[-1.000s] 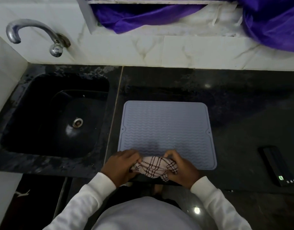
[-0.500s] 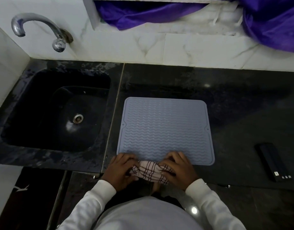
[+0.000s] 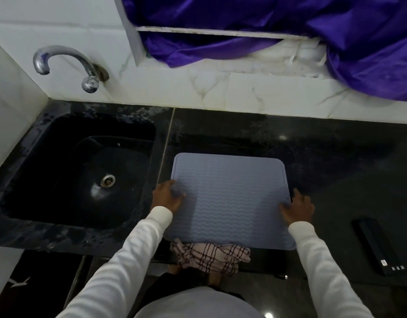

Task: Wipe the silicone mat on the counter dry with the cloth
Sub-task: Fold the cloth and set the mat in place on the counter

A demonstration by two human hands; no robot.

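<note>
**Both hands on the mat, cloth lying free at the front edge**

The blue-grey silicone mat [image 3: 230, 198] lies flat on the black worktop [image 3: 324, 161], just right of the sink [image 3: 78, 171] and close to the worktop's front edge. The left hand [image 3: 167, 196] rests on the mat's left edge and the right hand [image 3: 297, 206] on its right edge; the fingers of both look spread and fairly straight, lying on the mat's rim, though whether any curl under it cannot be told. Neither hand holds the checked cloth [image 3: 211, 254], which lies bunched at the worktop's front edge, touching the mat's near edge and partly hanging over the front.

This looks like a steadying or squaring step, with the wiping itself not in hand at this moment. The next move calls for one hand to come back to the front edge, gather the cloth, and draw it across the ribbed surface while the other hand keeps the mat from sliding. A dark phone [image 3: 377, 244] lies near the front right, well apart from the mat
</note>
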